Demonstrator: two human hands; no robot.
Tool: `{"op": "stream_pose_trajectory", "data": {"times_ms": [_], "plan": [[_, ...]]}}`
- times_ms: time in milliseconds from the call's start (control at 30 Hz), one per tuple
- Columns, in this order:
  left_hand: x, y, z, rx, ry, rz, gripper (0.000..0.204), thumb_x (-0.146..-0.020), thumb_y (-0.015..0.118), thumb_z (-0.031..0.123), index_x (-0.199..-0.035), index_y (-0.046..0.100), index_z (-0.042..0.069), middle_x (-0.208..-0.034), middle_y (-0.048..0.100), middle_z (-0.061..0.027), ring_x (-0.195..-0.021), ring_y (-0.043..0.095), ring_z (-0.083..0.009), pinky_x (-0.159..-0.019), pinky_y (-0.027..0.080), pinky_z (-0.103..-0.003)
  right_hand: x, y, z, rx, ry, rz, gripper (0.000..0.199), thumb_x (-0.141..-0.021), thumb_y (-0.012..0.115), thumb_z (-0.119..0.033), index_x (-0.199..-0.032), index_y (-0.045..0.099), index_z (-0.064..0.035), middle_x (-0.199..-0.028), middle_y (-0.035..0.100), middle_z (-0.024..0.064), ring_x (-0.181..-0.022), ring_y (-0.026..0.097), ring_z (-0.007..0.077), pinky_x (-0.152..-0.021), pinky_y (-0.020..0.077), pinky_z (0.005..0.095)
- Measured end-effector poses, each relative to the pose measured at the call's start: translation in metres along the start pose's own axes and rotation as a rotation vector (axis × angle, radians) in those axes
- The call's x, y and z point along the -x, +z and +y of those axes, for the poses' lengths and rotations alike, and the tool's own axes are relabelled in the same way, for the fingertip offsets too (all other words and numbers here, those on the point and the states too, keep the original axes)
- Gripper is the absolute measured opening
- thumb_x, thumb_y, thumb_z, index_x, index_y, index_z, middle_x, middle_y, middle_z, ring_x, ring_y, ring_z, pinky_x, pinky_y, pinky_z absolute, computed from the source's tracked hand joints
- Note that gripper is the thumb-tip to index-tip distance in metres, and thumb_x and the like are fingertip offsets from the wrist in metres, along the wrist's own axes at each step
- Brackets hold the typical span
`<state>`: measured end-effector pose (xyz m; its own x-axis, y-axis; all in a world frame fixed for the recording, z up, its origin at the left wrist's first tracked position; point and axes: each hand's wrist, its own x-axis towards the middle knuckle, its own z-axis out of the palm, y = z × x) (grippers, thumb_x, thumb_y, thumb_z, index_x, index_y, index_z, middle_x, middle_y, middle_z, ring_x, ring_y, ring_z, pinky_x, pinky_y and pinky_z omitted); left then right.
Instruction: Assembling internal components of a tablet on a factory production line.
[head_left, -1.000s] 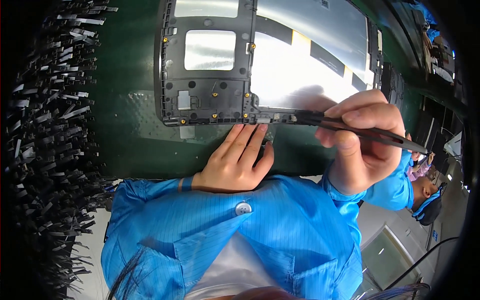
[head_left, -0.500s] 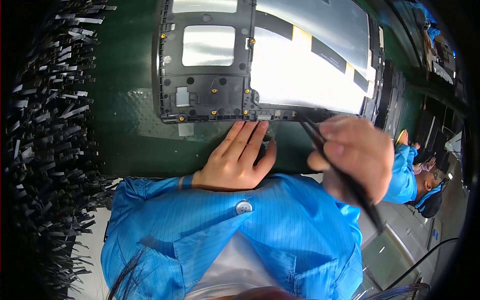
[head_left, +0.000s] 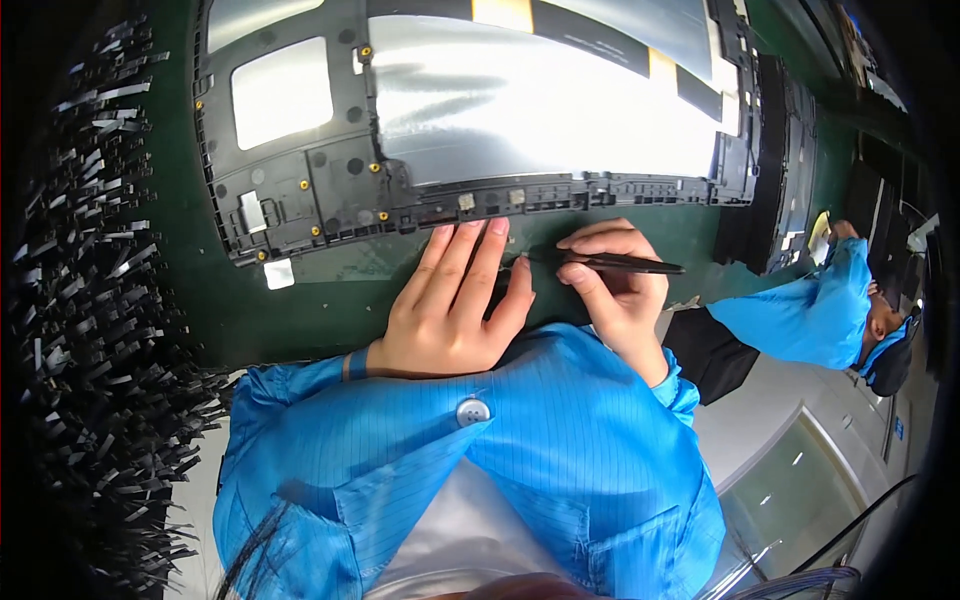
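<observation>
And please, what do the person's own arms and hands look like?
The left hand and right hand are bare, without gloves. Both sleeves are shiny blue; a narrow blue band shows at the left wrist.

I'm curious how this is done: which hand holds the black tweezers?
The right hand: it grips the black tweezers, while the left hand lies fingers outstretched by the panel.

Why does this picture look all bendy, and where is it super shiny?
In the head view, strong glare whitens much of the flat, shiny silver metal sheet; in the head view, the wide fisheye lens makes the long lower edge of the black plastic frame look curved; also in the head view, the corners go black.
</observation>
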<state>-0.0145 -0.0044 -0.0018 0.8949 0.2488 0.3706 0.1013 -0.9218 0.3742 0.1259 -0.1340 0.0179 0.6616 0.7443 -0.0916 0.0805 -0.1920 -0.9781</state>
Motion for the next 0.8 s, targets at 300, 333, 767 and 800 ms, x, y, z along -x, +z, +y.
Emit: {"op": "stream_pose_trajectory", "data": {"times_ms": [300,333,767,800], "plan": [[-0.007,-0.001,0.000,-0.001,0.005,0.041,0.005,-0.081,0.064,0.014,-0.086,0.066,0.013,-0.115,0.062,-0.0166,-0.108,0.061,-0.0318,-0.091,0.051,-0.043,0.002,0.004,-0.003,0.425,-0.554,-0.084,0.025,-0.068,0.076,0.003,-0.089,0.063,0.0012,-0.086,0.065,0.0150,-0.075,0.065,0.0259,-0.062,0.0534,0.0321],[-0.006,-0.003,0.001,0.000,-0.011,0.026,0.005,-0.080,0.063,0.014,-0.085,0.065,0.014,-0.115,0.062,-0.0165,-0.107,0.061,-0.0316,-0.091,0.051,-0.043,0.004,0.005,-0.001,0.434,-0.608,-0.080,0.028,-0.065,0.079,0.005,-0.086,0.062,0.0000,-0.085,0.066,0.0159,-0.074,0.066,0.0277,-0.066,0.0539,0.0356],[-0.006,-0.003,0.003,0.019,-0.012,0.033,0.006,-0.078,0.066,0.014,-0.084,0.064,0.013,-0.116,0.062,-0.0183,-0.109,0.060,-0.0343,-0.092,0.051,-0.047,-0.073,-0.051,-0.088,0.180,-0.601,-0.137,0.023,-0.088,0.063,-0.014,-0.095,0.049,0.0020,-0.085,0.055,0.0174,-0.058,0.052,0.0123,-0.053,0.0463,0.0215],[-0.006,-0.003,0.003,0.017,-0.014,0.035,0.006,-0.078,0.066,0.014,-0.084,0.064,0.013,-0.116,0.062,-0.0183,-0.109,0.060,-0.0343,-0.092,0.051,-0.047,-0.073,-0.047,-0.090,0.164,-0.534,-0.103,0.024,-0.086,0.065,-0.015,-0.093,0.050,0.0019,-0.086,0.056,0.0181,-0.057,0.053,0.0116,-0.054,0.0467,0.0212]]}}
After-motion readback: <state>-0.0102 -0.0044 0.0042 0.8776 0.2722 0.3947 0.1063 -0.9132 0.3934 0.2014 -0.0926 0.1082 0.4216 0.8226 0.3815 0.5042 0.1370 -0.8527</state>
